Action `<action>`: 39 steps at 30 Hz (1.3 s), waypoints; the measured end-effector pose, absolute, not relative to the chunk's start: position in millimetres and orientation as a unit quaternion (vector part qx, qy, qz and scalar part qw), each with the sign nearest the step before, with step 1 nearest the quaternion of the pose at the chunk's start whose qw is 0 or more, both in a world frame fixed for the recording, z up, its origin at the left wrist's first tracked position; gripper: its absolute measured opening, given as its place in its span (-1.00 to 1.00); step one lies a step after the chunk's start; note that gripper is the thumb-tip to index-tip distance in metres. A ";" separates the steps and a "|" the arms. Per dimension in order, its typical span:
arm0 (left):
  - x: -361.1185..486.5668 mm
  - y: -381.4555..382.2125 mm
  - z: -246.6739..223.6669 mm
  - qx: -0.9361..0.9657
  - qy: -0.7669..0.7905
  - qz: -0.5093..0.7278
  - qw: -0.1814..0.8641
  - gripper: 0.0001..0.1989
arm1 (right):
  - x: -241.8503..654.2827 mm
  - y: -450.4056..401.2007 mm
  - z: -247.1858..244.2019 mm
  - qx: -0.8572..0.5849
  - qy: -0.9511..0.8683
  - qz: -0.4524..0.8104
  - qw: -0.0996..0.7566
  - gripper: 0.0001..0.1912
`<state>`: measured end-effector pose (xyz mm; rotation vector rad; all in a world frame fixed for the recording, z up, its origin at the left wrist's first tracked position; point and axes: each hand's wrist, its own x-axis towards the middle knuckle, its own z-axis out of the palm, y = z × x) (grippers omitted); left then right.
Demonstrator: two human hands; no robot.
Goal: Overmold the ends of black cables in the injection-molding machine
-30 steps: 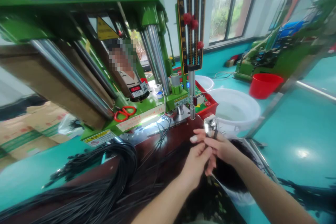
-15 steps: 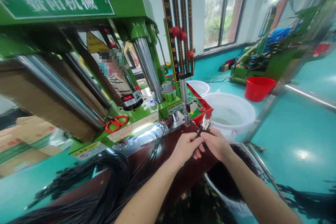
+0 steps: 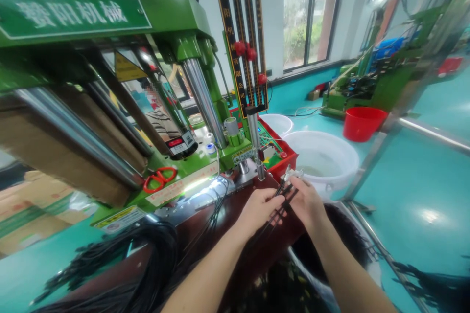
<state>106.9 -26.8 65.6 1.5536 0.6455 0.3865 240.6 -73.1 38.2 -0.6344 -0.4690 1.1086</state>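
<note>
My left hand is closed around several thin black cables, whose metal connector ends point up and away from me. Close beside it, my right hand has its thumb and fingers on the same bunch just below the connectors. Both hands are above the dark red tabletop, near its right end. More thin black cables run from the machine's lit metal plate across the table. A thick bundle of black cables lies at the left.
A green press machine stands ahead, with orange-handled scissors on its ledge. A red-edged control panel, a white tub and a red bucket are to the right. Behind the machine is a person.
My right hand has shifted slightly and its fingers have opened out along the cables. The cables now show fanned between both hands. The camera view has tilted a little.
</note>
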 end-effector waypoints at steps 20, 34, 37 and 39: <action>113.0 -27.7 55.8 0.678 0.298 0.218 0.636 -0.60 | 228.8 -74.2 34.6 -0.352 -0.172 0.493 0.777 -0.75; 130.3 -22.4 69.6 0.793 0.278 0.196 0.506 -0.58 | 232.8 -74.2 35.2 -0.329 -0.152 0.468 0.806 -0.81; 134.3 -19.0 69.4 0.759 0.278 0.164 0.566 -0.61 | 236.1 -72.7 34.4 -0.331 -0.162 0.476 0.799 -0.78; 134.8 -16.3 67.4 0.737 0.278 0.144 0.598 -0.61 | 237.4 -71.8 32.3 -0.337 -0.164 0.478 0.795 -0.77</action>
